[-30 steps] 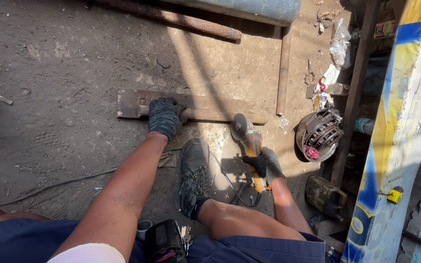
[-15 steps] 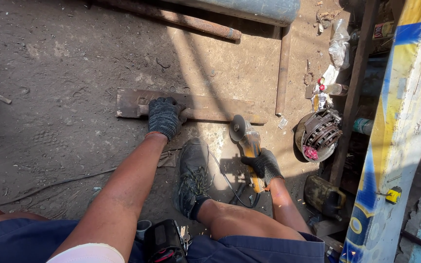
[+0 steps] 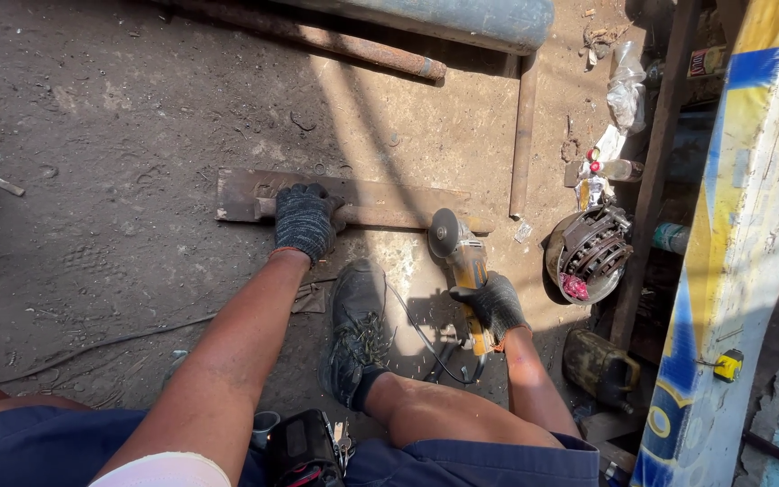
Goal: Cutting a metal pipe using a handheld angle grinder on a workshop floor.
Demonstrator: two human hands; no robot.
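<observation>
My left hand [image 3: 304, 219], in a dark knit glove, presses down on a rusty flat steel bar [image 3: 245, 191] that lies on the dirt floor with a thin rod along it. My right hand [image 3: 495, 303], also gloved, grips the body of a yellow angle grinder [image 3: 464, 259]. The grinder's disc [image 3: 445, 232] stands against the bar's near edge, to the right of my left hand. My black shoe [image 3: 354, 331] is planted on the ground between both hands, and the grinder's black cable [image 3: 430, 347] loops beside it.
Rusty pipes [image 3: 522, 135] and a large grey-blue pipe [image 3: 462, 15] lie beyond the bar. A round metal part in a bowl [image 3: 588, 254], bottles and litter sit at the right, by a yellow-and-blue painted panel [image 3: 732, 243]. A dark box [image 3: 301, 448] rests at my knees.
</observation>
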